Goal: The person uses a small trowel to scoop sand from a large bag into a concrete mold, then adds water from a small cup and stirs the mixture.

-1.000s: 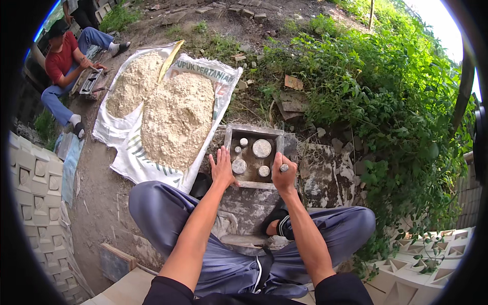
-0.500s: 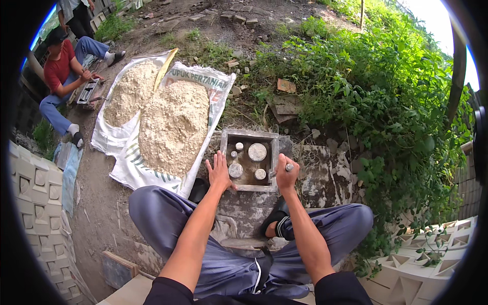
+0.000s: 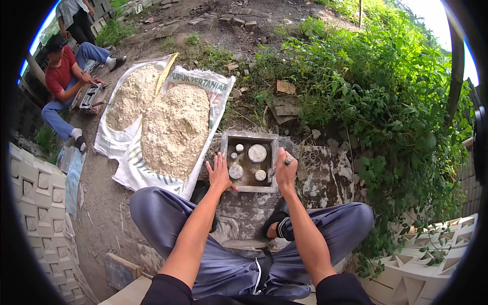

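A square grey mould frame (image 3: 249,188) lies on the ground between my feet. Several pale round plugs of different sizes stand inside it, the largest a round disc (image 3: 256,153) at the far right. My left hand (image 3: 219,175) rests flat against the frame's left near corner, fingers stretched out and holding nothing. Beside the frame's right wall, my right hand (image 3: 285,173) is closed round a tool with a rounded grey handle end (image 3: 289,160). My fist hides most of the tool, so its kind does not show.
White sacks (image 3: 219,81) at left carry heaps of pale powdery material (image 3: 175,129). Beyond them a person in a red shirt (image 3: 63,73) works at another mould (image 3: 90,95); another person stands behind. Green plants (image 3: 371,101) grow at right. Pale patterned blocks (image 3: 43,203) are stacked at left.
My right hand has shifted slightly along the frame's right wall, and the handle has tilted a little. My left hand stays at the corner. The person in red has moved their hands slightly.
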Demonstrator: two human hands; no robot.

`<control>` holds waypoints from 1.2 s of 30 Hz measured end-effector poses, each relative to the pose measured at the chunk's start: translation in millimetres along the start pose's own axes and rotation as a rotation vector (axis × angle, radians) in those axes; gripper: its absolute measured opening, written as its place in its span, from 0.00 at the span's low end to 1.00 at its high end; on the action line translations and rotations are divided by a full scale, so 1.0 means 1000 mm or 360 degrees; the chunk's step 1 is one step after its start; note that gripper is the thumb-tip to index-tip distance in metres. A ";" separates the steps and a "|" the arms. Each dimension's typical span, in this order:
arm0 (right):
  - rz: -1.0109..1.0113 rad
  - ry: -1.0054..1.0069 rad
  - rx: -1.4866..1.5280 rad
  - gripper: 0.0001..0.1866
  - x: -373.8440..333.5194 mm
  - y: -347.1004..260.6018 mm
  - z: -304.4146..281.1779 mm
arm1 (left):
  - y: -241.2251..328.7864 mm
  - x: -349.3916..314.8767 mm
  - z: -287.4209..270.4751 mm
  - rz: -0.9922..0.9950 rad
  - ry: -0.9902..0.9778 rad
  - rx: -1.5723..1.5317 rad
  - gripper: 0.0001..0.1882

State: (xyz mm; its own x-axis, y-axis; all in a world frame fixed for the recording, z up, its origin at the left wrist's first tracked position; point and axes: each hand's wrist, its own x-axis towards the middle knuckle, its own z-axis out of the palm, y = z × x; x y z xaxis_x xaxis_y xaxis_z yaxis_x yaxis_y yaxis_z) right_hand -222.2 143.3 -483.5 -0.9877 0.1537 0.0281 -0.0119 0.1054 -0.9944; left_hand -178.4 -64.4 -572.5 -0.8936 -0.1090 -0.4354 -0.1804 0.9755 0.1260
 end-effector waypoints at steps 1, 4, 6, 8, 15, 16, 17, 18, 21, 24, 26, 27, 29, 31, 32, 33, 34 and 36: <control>0.0033 0.0087 0.0001 0.24 0.002 0.001 -0.002 | 0.000 -0.001 0.001 0.0001 0.0003 -0.0002 0.82; 0.0086 0.0241 0.0054 0.25 0.003 -0.010 -0.005 | -0.006 -0.001 0.004 -0.0032 -0.0041 0.0043 0.82; 0.0097 0.0368 0.0079 0.25 0.005 -0.029 -0.008 | -0.002 -0.001 0.002 -0.0026 -0.0010 0.0022 0.81; 0.0067 0.0343 0.0102 0.25 0.007 -0.032 -0.009 | 0.003 -0.002 -0.003 -0.0032 0.0018 0.0005 0.80; 0.0056 0.0279 0.0399 0.23 -0.007 0.017 -0.006 | -0.004 0.003 -0.002 -0.0036 -0.0053 0.0021 0.83; 0.0015 0.0303 0.0373 0.23 -0.007 0.014 -0.006 | -0.005 0.003 0.001 -0.0035 -0.0042 0.0008 0.83; -0.0025 0.0327 0.0348 0.23 -0.006 0.011 -0.005 | -0.006 0.006 0.003 -0.0035 -0.0039 0.0013 0.83; -0.0023 0.0331 0.0349 0.23 -0.003 0.001 -0.007 | -0.005 0.007 0.004 -0.0032 -0.0030 0.0010 0.83; -0.0099 0.0361 0.0439 0.23 0.007 -0.019 -0.012 | 0.002 0.000 -0.004 -0.0016 0.0003 -0.0056 0.80; -0.0173 0.0273 0.0378 0.24 0.012 -0.003 -0.012 | 0.005 0.000 -0.008 -0.0038 -0.0005 -0.0003 0.79; -0.0116 0.0197 0.0305 0.24 0.010 0.030 -0.013 | 0.003 -0.002 -0.006 -0.0038 -0.0024 0.0000 0.80; -0.0088 0.0222 0.0348 0.24 0.010 0.029 -0.011 | 0.002 -0.001 -0.005 -0.0050 -0.0037 -0.0007 0.80; -0.0092 0.0221 0.0283 0.24 0.016 0.026 -0.012 | 0.003 0.002 -0.003 -0.0038 -0.0059 0.0005 0.80; -0.0078 0.0212 0.0216 0.24 0.017 0.009 -0.011 | -0.001 0.003 0.002 -0.0053 -0.0113 0.0053 0.82; -0.0130 0.0240 0.0241 0.23 0.020 -0.004 -0.010 | -0.004 0.005 0.002 -0.0059 -0.0115 0.0060 0.82; -0.0178 0.0268 0.0258 0.23 0.022 -0.013 -0.012 | -0.001 0.003 0.000 -0.0049 -0.0123 0.0065 0.82; -0.0235 0.0308 0.0221 0.22 0.026 -0.015 -0.015 | 0.001 0.002 -0.003 -0.0050 -0.0094 0.0051 0.81; -0.0182 0.0266 0.0189 0.22 0.026 -0.021 -0.015 | 0.004 0.001 -0.009 -0.0053 -0.0059 0.0038 0.80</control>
State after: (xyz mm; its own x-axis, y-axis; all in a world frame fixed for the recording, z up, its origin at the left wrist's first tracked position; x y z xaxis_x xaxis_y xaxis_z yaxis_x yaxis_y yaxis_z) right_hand -245.4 160.2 -460.8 -0.9394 0.3093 0.1481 -0.1504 0.0166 -0.9885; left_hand -183.9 -62.1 -564.5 -0.8713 -0.1349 -0.4719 -0.1996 0.9758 0.0895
